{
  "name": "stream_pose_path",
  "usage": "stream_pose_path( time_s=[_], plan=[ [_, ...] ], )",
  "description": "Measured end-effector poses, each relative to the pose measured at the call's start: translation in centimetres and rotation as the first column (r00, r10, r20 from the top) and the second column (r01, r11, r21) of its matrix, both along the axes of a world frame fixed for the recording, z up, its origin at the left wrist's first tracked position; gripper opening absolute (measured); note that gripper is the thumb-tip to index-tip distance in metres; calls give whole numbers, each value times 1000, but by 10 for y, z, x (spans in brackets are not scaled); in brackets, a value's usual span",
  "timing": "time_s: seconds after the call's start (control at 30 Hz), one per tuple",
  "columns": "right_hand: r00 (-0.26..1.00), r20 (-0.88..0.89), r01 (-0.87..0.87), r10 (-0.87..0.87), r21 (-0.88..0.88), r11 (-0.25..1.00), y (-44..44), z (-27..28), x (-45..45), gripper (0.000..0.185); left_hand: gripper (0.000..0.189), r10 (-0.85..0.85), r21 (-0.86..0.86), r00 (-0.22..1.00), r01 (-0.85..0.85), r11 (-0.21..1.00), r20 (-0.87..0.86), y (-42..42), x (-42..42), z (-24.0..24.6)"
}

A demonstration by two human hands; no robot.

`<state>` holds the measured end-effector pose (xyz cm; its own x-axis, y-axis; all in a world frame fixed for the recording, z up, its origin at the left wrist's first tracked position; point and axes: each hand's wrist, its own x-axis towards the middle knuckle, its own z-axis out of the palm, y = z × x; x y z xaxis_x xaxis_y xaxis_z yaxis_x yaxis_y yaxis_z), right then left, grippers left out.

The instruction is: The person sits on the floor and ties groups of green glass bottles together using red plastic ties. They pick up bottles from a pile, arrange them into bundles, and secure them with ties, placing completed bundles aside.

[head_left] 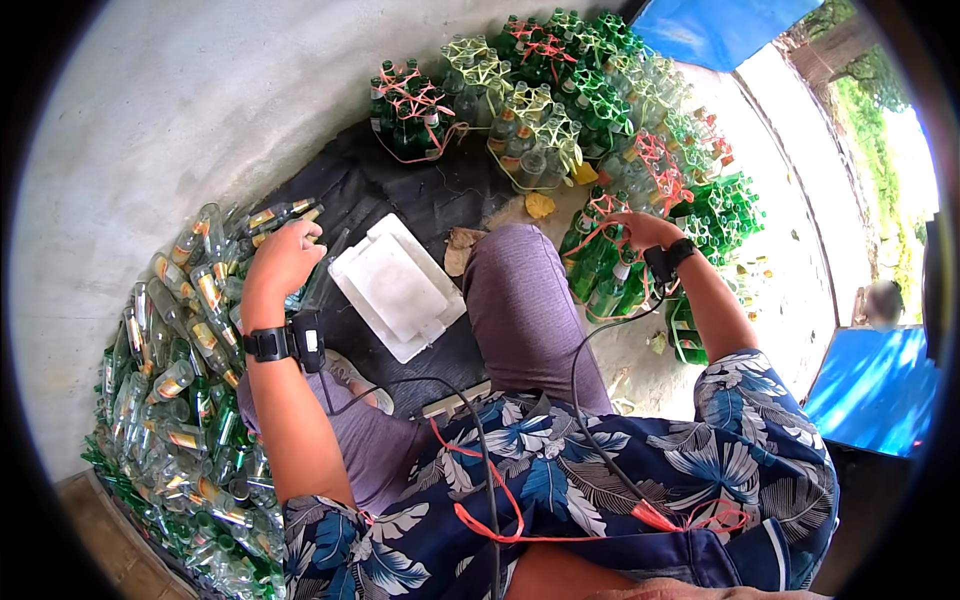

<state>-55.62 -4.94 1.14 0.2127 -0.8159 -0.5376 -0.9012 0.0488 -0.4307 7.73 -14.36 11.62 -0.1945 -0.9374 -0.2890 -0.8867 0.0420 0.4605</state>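
My left hand [285,255] is over the edge of a big heap of loose glass bottles [210,292], its fingers curled. Whether it grips a bottle cannot be made out. Beside it, a clear glass bottle [328,266] partly shows on the black sheet. My right hand [643,229] is on top of a bundle of green glass bottles [600,262] bound with pink plastic string, fingers closed at the string by the bottle necks. Between my knees and the heap lies a white foam box lid [397,285].
Several bundles of clear and green bottles, tied with string [536,146], stand along the wall and to the right. A black plastic sheet [330,172] covers part of the floor. Dry leaves [461,250] lie on it. Wrist-camera cables cross my lap. Blue panels [874,386] stand at right, near a distant person.
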Motion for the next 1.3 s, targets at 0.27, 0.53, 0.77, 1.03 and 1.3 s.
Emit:
stream_pose_path(
  time_s=[0.27, 0.53, 0.77, 1.03, 1.3],
  plan=[
    [979, -26, 193, -200, -169, 967, -27, -32, -41, 78, 40, -38, 35, 999, 37, 999, 34, -10, -4, -11],
    [985, -38, 143, -169, -371, 917, -38, -61, -33, 74, 36, -21, 41, 999, 19, 999, 41, -4, -16, -8],
    [983, -151, 43, -105, -369, 928, -24, -76, -16, 81, 38, -45, 33, 999, 45, 998, 24, -3, -26, -6],
    [929, -210, 191, -305, -432, 881, -10, -87, 21, 64, 38, -70, 19, 998, 70, 997, 3, 3, -22, -9],
    [902, -222, 251, -370, -429, 868, -8, -101, 48, 56, 39, -91, 76, 995, 88, 993, 43, -7, -39, -11]
  ],
)
